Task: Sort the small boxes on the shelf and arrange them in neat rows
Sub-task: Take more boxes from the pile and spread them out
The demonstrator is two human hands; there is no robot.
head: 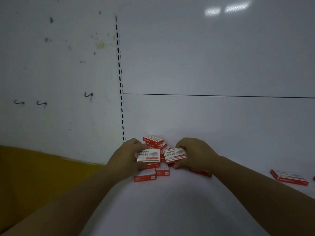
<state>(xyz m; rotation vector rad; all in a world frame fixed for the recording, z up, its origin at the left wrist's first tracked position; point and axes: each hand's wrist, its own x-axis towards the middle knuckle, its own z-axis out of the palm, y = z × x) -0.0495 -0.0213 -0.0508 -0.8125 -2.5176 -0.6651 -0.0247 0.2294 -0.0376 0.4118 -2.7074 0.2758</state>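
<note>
About ten small red-and-white cardboard boxes (144, 176) lay on the white shelf (170, 210): roughly nine in one overlapping pile, exact count unclear, plus one lone box (289, 177). Two hands showed, the left hand (127, 155) and the right hand (196, 152), each holding one box. Three dark wall hooks (41, 103) were visible.

White back panel (213, 57) (glare top right), slotted upright (119, 70), 3 hooks (41, 103), yellow surface (34, 167).
</note>
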